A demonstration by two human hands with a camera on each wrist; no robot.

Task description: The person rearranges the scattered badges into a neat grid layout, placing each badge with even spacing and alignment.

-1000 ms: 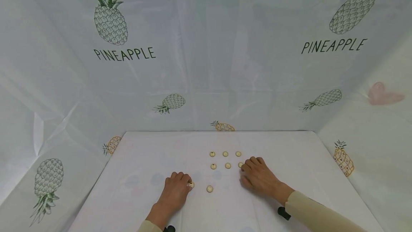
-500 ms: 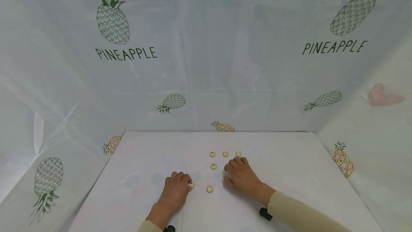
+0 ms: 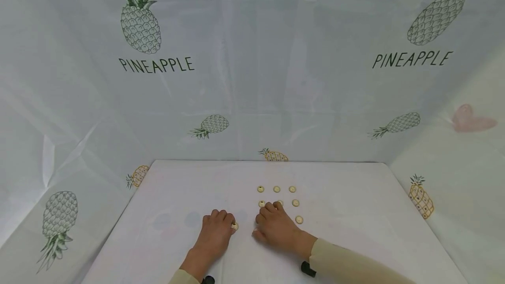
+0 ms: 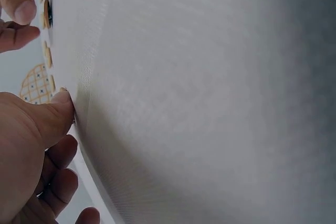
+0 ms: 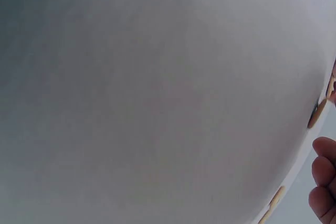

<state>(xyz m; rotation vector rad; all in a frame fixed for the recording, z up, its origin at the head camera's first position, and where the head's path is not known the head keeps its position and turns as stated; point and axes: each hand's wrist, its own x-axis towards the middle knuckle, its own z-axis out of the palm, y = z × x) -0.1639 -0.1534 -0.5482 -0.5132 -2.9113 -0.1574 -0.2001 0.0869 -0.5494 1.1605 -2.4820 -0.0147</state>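
Observation:
Several small, round, pale-yellow wooden discs with dark marks on their faces lie on a white-covered table [image 3: 347,187]. At the front, my left hand [image 3: 215,233] pinches one disc [image 3: 235,226] by its edge, low over the cloth. In the left wrist view the left thumb [image 4: 60,116] presses on it, covering most of it. My right hand [image 3: 276,227] is low over the table to its right, with thumb and fingers apart and nothing seen between them. It covers the spot in front of the middle row and partly hides the middle disc [image 3: 280,202].
Three discs form a back row, with its middle disc [image 3: 276,189] behind the right hand. Another disc [image 3: 295,203] and a lower one [image 3: 299,219] lie right of that hand. White cloth walls [image 3: 268,78] printed with pineapples enclose the table's back and sides.
My right hand has moved left and slightly forward across the table, now covering the front disc seen earlier. The disc at lower right now shows where that hand was. My left hand stays put.

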